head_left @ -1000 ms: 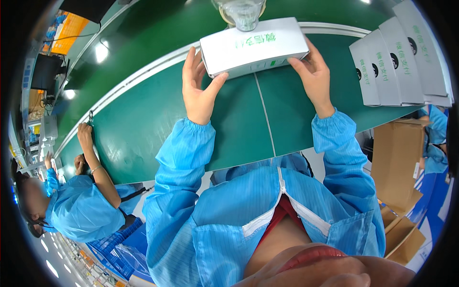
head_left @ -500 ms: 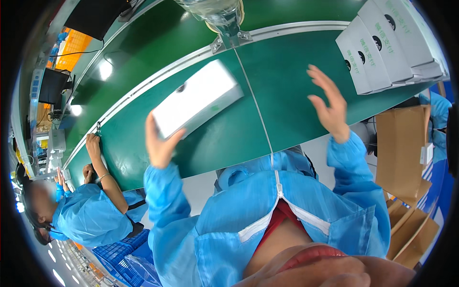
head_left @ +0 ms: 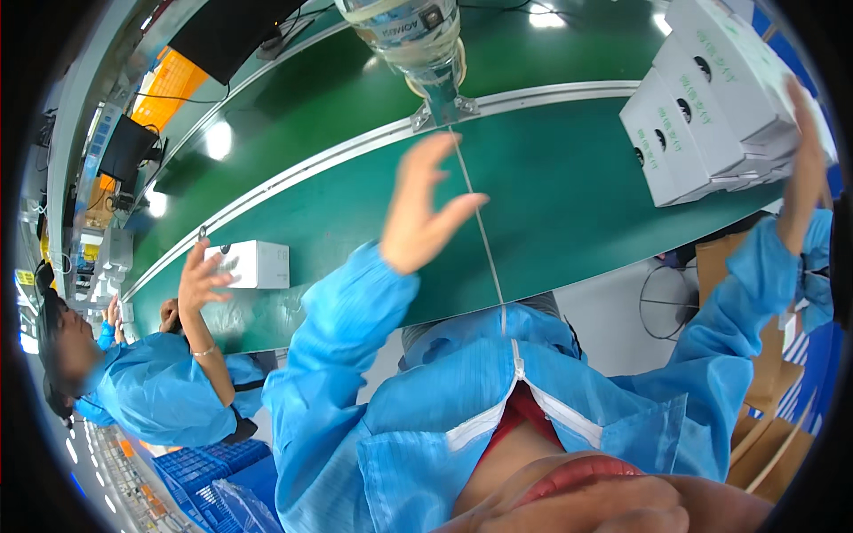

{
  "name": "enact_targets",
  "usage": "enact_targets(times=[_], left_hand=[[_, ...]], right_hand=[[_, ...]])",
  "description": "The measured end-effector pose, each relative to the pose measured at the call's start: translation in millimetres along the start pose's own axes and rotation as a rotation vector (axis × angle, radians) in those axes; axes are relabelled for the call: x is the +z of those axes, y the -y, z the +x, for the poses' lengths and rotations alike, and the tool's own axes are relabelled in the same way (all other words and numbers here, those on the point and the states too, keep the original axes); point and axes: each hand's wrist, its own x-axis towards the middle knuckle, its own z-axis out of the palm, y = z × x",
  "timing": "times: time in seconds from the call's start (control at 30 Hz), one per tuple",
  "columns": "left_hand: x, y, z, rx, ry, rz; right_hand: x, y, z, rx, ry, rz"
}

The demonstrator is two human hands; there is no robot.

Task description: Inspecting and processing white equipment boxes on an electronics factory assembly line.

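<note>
My left hand point(head_left: 425, 213) hangs over the green work table point(head_left: 551, 204) with nothing in it, thumb and fingers apart, slightly blurred. At the far right my right hand point(head_left: 804, 164) lies stretched along the outer end of a stack of white boxes point(head_left: 711, 111). Its fingers are straight; whether they press on the stack I cannot tell. Over at the left, a single white box point(head_left: 267, 265) rests on the table beside the raised, spread hand point(head_left: 203, 282) of a co-worker in a blue smock.
A metal rail point(head_left: 560, 91) runs along the table's far side, with a clear, plastic-wrapped container point(head_left: 409, 40) above its bracket. Dark monitors point(head_left: 129, 147) and an orange crate point(head_left: 176, 87) stand at back left. Blue crates point(head_left: 200, 484) sit lower left, brown cardboard point(head_left: 773, 435) lower right.
The white box has left my left hand and moved left to the co-worker. My left hand has swung right, toward the table's middle. My right hand has moved right to the stack.
</note>
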Motion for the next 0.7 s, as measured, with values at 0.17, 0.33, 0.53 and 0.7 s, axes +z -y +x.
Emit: enact_targets(times=[0.17, 0.33, 0.53, 0.7], left_hand=[[112, -46, 94, -0.178, 0.467, -0.669], [138, -116, 136, -0.439, 0.382, -1.257], [140, -80, 136, -0.247, 0.399, -1.398], [109, -33, 94, -0.461, 0.2, -1.165]], right_hand=[[27, 75, -18, -0.213, 0.111, -0.18], [46, 142, -40, -0.442, 0.129, -0.308], [89, 164, -83, -0.507, 0.081, 0.017], [129, 129, -102, -0.387, 0.142, -0.078]])
